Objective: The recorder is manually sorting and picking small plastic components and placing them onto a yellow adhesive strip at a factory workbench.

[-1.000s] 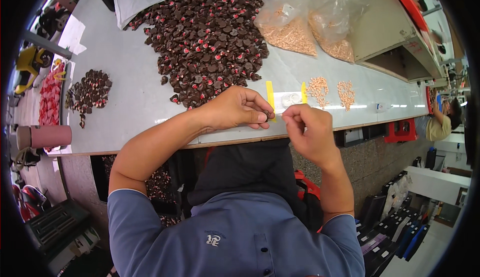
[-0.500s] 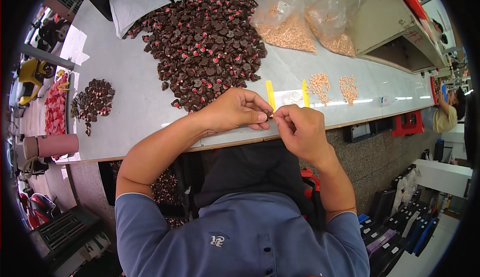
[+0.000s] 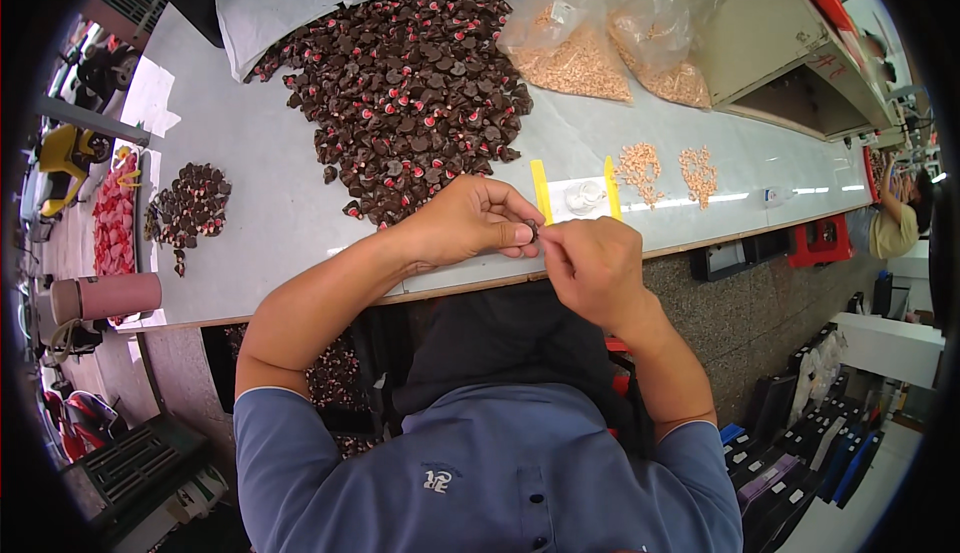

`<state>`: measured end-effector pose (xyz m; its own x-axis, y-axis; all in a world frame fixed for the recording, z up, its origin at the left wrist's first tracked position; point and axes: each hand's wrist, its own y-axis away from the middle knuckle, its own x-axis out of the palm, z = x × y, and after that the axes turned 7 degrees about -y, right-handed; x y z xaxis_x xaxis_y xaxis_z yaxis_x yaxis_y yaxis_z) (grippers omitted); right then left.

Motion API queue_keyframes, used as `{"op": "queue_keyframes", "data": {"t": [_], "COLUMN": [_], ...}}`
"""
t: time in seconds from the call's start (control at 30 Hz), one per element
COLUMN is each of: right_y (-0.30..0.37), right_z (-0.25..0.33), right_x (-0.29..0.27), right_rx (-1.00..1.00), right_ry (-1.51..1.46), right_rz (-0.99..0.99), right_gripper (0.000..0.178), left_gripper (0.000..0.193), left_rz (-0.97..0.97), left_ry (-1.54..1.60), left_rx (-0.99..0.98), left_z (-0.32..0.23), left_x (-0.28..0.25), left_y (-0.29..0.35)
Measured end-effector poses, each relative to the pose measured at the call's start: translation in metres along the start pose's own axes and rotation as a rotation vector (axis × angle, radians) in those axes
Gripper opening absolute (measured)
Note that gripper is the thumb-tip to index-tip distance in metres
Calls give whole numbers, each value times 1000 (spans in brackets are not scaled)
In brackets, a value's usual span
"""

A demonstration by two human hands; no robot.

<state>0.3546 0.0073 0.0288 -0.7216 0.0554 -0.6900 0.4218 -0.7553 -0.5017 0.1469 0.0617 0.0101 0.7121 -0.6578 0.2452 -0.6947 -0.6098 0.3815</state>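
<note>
Near the table's front edge, my left hand (image 3: 462, 221) pinches a small dark brown knob-like part (image 3: 531, 232) between thumb and fingertips. My right hand (image 3: 598, 261) is closed, its thumb and forefinger tips pressed up against that part; whatever they grip is too small to make out. Just beyond my hands lies a white card with yellow edges (image 3: 541, 191), bearing a blob of white paste (image 3: 585, 197). A large heap of similar dark parts (image 3: 420, 93), some with red and white spots, spreads beyond my left hand.
Right of the card are two small piles of copper-coloured pieces (image 3: 640, 173) (image 3: 698, 175). Clear bags of such pieces (image 3: 570, 68) stand behind, beside a metal cabinet (image 3: 800, 103). A smaller dark pile (image 3: 190, 203) and a pink flask (image 3: 118, 295) are at left.
My right hand has shifted slightly left and down, its fingertips now closer against the dark part. The left hand stays nearly in place, and more of the white paste shows.
</note>
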Motion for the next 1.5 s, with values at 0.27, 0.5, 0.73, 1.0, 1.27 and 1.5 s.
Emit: {"op": "queue_keyframes", "data": {"t": [0.27,0.5,0.73,1.0,1.27,1.5], "right_y": [11,58,83,79,74,40], "right_z": [-8,-64,-94,-104,-98,-23], "right_x": [-10,-87,-116,-106,-101,-66], "right_rx": [191,561,736,798,715,417], "right_ry": [-243,49,206,360,351,-282], "right_rz": [-66,-532,-362,-256,-317,-369], "right_gripper": [7,9,8,12,8,9], "left_gripper": [21,21,19,17,25,24], "left_rz": [-5,-33,-42,-42,0,57], "left_ry": [41,-68,-21,-10,-88,-49], "left_rx": [19,-42,-14,-21,-63,-20], "left_z": [0,-6,-1,-1,-8,-3], "left_x": [4,6,4,6,3,1], "left_y": [-2,3,1,1,2,-2]}}
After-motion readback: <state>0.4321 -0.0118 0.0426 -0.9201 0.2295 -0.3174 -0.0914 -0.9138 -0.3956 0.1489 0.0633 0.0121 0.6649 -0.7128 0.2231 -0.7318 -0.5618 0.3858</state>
